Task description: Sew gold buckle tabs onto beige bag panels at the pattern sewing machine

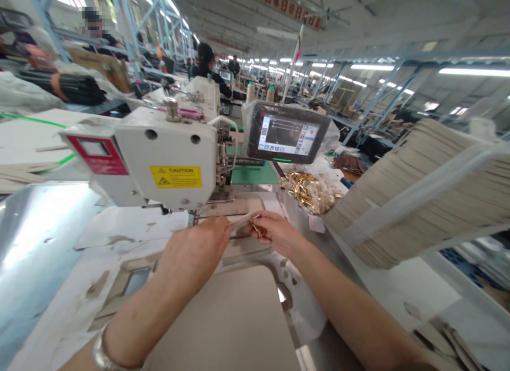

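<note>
Left hand (192, 251) closed, fingers curled over and pinching one end of a beige strip (241, 221); fingertips turned away, so the exact contact is hidden. Right hand (275, 233) closed to a pinch on the strip's other end, with a small gold fitting (257, 230) at the fingertips. The fitting is blurred and its shape is hard to make out. Both hands are held just in front of the needle area of a sewing machine (167, 158).

Hands hover above a white work table (119, 222), scuffed and marked, with a tan plate (223, 318) beneath the forearms. Bracelet (102, 354) on left wrist. To the right, a touchscreen (285, 132) in plastic wrap, a bag of gold fittings (308, 193), and a tall stack of beige strips (422, 195), blurred by the lens edge.

Beyond: long factory rows, a co-worker (207, 62) at a machine. Far benches too small to read.
</note>
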Demonstrator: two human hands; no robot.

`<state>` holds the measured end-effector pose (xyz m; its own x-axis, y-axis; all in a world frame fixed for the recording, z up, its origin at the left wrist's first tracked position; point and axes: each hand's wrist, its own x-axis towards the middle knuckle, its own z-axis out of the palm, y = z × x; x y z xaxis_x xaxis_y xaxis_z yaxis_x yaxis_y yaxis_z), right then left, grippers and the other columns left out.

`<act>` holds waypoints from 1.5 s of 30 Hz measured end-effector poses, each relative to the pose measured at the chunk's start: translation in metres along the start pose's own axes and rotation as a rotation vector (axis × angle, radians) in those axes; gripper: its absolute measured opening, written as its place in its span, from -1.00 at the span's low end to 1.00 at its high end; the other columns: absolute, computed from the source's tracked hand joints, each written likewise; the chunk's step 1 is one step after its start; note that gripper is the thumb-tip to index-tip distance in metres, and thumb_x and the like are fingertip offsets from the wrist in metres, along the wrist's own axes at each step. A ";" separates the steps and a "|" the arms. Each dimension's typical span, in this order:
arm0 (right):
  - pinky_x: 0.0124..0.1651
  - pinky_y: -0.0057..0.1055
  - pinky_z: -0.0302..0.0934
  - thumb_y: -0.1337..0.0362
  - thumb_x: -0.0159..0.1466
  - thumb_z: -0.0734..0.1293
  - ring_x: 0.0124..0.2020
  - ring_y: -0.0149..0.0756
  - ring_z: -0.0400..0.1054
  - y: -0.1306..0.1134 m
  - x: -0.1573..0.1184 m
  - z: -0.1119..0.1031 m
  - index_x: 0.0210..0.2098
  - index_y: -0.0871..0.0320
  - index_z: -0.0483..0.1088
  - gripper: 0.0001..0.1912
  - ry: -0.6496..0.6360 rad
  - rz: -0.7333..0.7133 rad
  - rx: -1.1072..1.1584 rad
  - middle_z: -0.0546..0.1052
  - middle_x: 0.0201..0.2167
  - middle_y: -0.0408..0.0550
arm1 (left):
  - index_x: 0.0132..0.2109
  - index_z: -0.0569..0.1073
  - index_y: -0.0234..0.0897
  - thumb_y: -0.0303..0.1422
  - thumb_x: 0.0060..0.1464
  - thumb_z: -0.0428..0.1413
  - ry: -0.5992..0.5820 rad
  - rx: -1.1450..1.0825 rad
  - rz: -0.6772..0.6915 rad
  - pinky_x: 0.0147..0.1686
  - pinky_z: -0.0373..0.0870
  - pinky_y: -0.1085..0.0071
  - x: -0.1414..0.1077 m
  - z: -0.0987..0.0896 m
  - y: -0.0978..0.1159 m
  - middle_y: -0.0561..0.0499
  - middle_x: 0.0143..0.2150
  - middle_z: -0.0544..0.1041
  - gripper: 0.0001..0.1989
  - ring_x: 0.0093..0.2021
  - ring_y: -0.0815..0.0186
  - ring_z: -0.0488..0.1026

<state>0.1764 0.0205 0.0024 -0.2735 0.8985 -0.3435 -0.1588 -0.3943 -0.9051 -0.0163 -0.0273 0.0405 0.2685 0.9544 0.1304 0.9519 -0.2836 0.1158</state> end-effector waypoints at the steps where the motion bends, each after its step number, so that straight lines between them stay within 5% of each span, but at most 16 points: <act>1: -0.62 -0.59 -0.13 0.31 0.06 0.35 -0.59 -0.47 0.27 0.000 -0.002 0.003 -0.38 0.18 0.31 -0.86 -0.019 0.017 -0.007 0.52 -0.52 -0.09 | -0.17 0.42 -0.23 -0.24 0.30 -0.23 0.000 0.035 0.018 -0.44 0.30 0.38 -0.001 0.000 0.002 -0.08 -0.21 0.59 -0.65 -0.31 0.18 0.57; 7: -0.57 -0.55 -0.05 0.37 0.20 0.18 -0.55 -0.43 0.25 0.005 -0.009 0.012 -0.35 0.18 0.35 -0.88 -0.022 -0.006 -0.189 0.49 -0.50 -0.10 | -0.22 0.43 -0.23 -0.34 0.29 -0.21 -0.006 0.153 0.132 -0.54 0.26 0.39 -0.002 0.007 0.008 -0.07 -0.30 0.56 -0.69 -0.38 0.16 0.56; 15: -0.23 -0.38 0.22 0.44 0.29 0.09 -0.36 -0.28 0.34 0.021 0.001 0.005 -0.15 0.13 0.33 -0.75 0.104 -0.431 -0.884 0.44 -0.47 -0.14 | -0.24 0.43 -0.25 -0.46 0.23 -0.15 0.001 0.149 0.225 -0.52 0.33 0.40 -0.007 0.014 0.014 -0.06 -0.36 0.53 -0.75 -0.39 0.18 0.55; 24: -0.11 -0.29 0.24 0.50 0.24 0.09 -0.19 -0.18 0.39 0.020 -0.020 0.021 -0.05 0.18 0.27 -0.67 -0.018 -0.579 -1.136 0.50 -0.26 0.06 | -0.17 0.43 -0.32 -0.60 0.13 -0.16 -0.073 0.122 0.159 -0.48 0.41 0.31 0.005 0.017 0.019 -0.13 -0.35 0.54 -0.71 -0.37 0.10 0.57; 29: -0.25 -0.39 0.18 0.39 0.25 0.16 -0.35 -0.29 0.33 0.019 0.000 0.007 -0.30 0.12 0.33 -0.87 0.022 -0.478 -1.081 0.46 -0.42 -0.12 | -0.13 0.43 -0.34 -0.50 0.22 -0.15 0.078 0.008 0.207 -0.15 0.44 0.16 0.019 0.046 0.013 -0.17 -0.23 0.56 -0.73 -0.16 0.10 0.53; 34: -0.44 -0.48 0.01 0.26 0.25 0.24 -0.55 -0.42 0.16 0.006 0.031 -0.020 -0.50 0.15 0.33 -0.80 -0.011 -0.348 -1.026 0.30 -0.64 -0.24 | 0.26 0.22 -0.40 -0.33 0.25 -0.07 0.111 -0.062 0.252 0.30 0.07 0.02 0.027 0.080 0.001 -0.23 0.27 0.35 -0.53 0.27 0.09 0.27; 40: -0.56 -0.51 -0.09 0.14 0.20 0.31 -0.65 -0.46 0.07 -0.004 0.051 -0.019 -0.57 0.14 0.30 -0.72 -0.004 -0.126 -0.883 0.22 -0.74 -0.27 | 0.35 0.07 -0.49 -0.14 0.27 -0.10 -0.020 -0.071 0.179 0.35 -0.02 0.04 0.036 0.091 -0.007 -0.26 0.40 0.12 -0.34 0.40 0.07 0.03; 45: -0.59 -0.53 -0.13 0.19 0.17 0.32 -0.65 -0.48 0.07 -0.003 0.065 -0.007 -0.60 0.14 0.26 -0.72 0.024 -0.123 -0.877 0.19 -0.74 -0.28 | 0.35 0.09 -0.48 -0.06 0.26 -0.12 -0.024 -0.069 0.162 0.36 -0.02 0.07 0.039 0.088 -0.015 -0.24 0.40 0.11 -0.31 0.41 0.07 0.02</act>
<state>0.1652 0.0818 -0.0187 -0.2809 0.9325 -0.2270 0.6015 -0.0132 -0.7988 -0.0075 0.0228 -0.0425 0.4221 0.8973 0.1294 0.8836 -0.4391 0.1628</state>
